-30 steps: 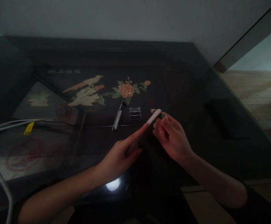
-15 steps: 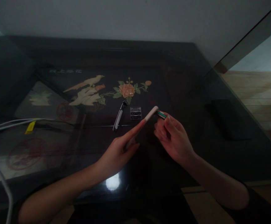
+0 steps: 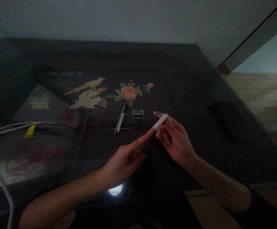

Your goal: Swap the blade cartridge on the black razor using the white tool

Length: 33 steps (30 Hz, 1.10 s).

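And here are both hands, out over the dark bench (image 3: 188, 66), close together! The left hand (image 3: 121, 163) is curled around a slim white handle (image 3: 161, 121), index finger stretched along the top, the far end angled up toward the other side. Over on the right, the right hand (image 3: 176, 140) has fingers and thumb pinched on a small green-striped piece (image 3: 158, 114), and the handle's tip crosses right in front of it; whether the two are joined, I can't tell from here.

Just beyond the hands, a grey-and-black razor-like tool (image 3: 120, 121) lies slanted on the bench, and just to its right sits a little clear case (image 3: 138, 116) with dark parts inside. Behind them, there's a pink flower design (image 3: 129, 92) and a pale bird (image 3: 94, 83). Off to the left, white cables (image 3: 16, 126) run in wearing a yellow tag (image 3: 30, 130).
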Each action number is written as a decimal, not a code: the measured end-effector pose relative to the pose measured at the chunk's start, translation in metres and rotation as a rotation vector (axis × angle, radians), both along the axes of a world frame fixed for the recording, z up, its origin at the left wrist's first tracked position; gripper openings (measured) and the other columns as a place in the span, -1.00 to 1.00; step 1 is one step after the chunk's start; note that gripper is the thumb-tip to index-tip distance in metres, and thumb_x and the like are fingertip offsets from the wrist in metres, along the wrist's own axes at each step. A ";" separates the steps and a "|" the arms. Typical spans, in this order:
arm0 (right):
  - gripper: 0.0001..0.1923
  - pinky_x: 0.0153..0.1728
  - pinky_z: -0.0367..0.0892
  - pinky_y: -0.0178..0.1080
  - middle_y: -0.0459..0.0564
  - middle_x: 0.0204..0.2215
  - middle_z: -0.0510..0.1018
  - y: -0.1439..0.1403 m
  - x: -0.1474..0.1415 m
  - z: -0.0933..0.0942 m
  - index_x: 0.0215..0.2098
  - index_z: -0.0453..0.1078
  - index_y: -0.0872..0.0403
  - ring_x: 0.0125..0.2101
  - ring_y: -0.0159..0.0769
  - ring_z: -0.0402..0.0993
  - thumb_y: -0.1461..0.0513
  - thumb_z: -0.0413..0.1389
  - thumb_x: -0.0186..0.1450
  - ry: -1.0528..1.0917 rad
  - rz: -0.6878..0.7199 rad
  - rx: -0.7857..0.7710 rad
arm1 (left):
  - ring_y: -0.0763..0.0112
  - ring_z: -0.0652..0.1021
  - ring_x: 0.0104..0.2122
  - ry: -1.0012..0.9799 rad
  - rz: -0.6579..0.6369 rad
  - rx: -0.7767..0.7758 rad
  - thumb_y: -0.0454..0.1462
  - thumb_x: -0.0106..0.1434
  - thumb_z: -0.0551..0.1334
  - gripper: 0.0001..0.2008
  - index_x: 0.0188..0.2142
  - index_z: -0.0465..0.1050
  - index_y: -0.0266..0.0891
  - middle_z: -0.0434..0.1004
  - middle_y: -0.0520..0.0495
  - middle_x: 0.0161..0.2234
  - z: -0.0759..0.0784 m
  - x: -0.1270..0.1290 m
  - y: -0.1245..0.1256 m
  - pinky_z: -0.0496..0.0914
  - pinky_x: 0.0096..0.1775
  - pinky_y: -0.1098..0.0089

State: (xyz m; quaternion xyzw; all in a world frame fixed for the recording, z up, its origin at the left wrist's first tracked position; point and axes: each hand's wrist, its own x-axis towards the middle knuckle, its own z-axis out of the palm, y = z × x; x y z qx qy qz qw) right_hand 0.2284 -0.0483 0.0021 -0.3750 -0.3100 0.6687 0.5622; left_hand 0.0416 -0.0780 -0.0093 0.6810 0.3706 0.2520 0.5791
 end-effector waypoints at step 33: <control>-0.72 -0.66 -0.09 -0.35 -0.28 -0.70 0.23 -0.001 -0.001 0.001 -0.27 0.46 0.07 -0.68 -0.52 -0.07 0.07 0.31 0.18 0.019 0.023 0.004 | 0.53 0.20 -0.53 0.021 0.073 0.027 -0.39 0.32 0.14 -0.33 0.37 0.00 -0.07 0.28 0.14 -0.50 -0.002 -0.001 0.003 0.20 -0.47 0.55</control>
